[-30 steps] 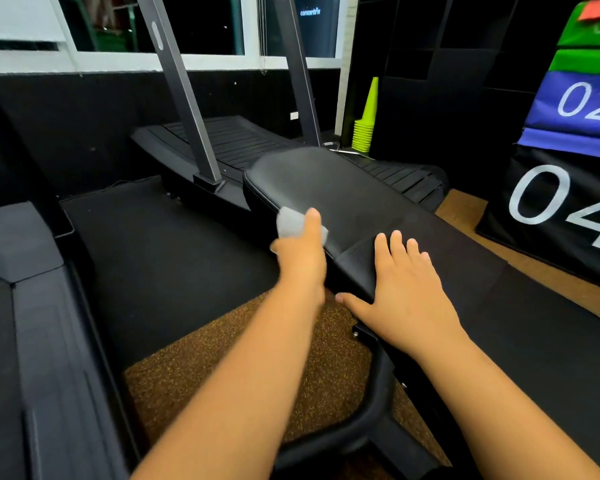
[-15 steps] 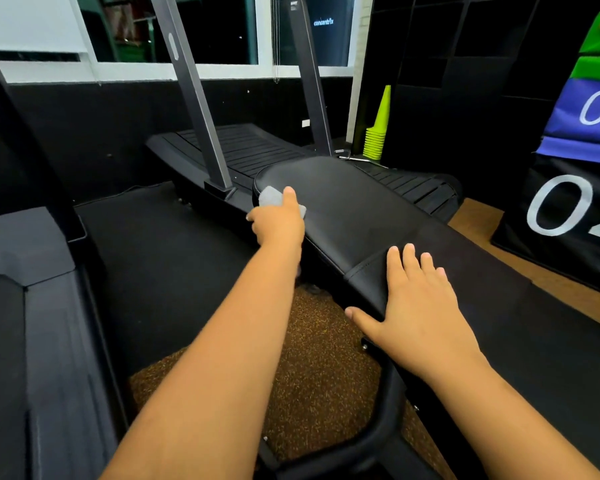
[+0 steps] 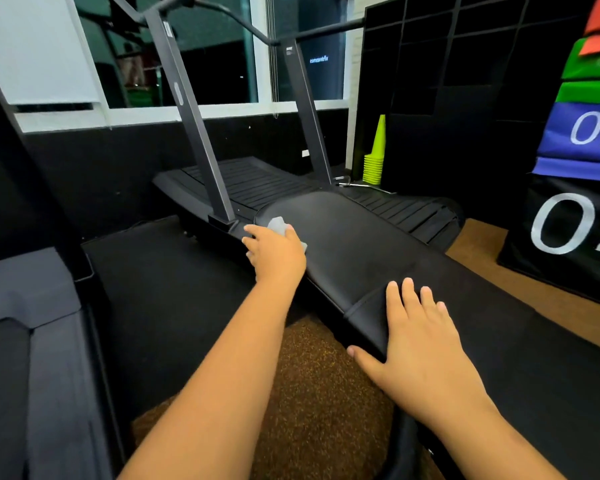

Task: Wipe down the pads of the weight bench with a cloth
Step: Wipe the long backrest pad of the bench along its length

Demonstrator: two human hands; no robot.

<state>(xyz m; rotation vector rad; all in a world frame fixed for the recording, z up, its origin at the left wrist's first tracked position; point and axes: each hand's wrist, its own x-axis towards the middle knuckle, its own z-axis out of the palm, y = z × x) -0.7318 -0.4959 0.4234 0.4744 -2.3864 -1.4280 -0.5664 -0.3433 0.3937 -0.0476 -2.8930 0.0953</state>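
The left hand (image 3: 277, 251) lay stretched well forward, its fingers curled over a small pale grey cloth (image 3: 278, 226) and pressing it onto the near-left edge of the long black padded vinyl back pad (image 3: 354, 244) of the bench, close to that pad's far rounded end. Only a crumpled corner of the cloth showed beyond the knuckles, the rest being hidden under the palm; it was probably bunched that way so the fingers could bear down on the pad's rim while wiping. The left forearm ran out nearly straight from the lower edge of the view, suggesting a reach toward the limit of the pad. The right hand (image 3: 420, 341) rested nearer the body, flat and with its fingers spread and straight, on the shorter black seat pad (image 3: 368, 320) just behind the seam between the two pads, the thumb hooked down over the pad's side. It held nothing, and seemed to be bracing the body and steadying the bench against the push of the wiping hand. Beyond the left hand stood a black slatted curved treadmill (image 3: 243, 183) with grey uprights, and further off to the right of both hands a stack of yellow-green plastic cones (image 3: 374, 161). The speckled brown rubber floor (image 3: 312, 393) showed between the forearms.
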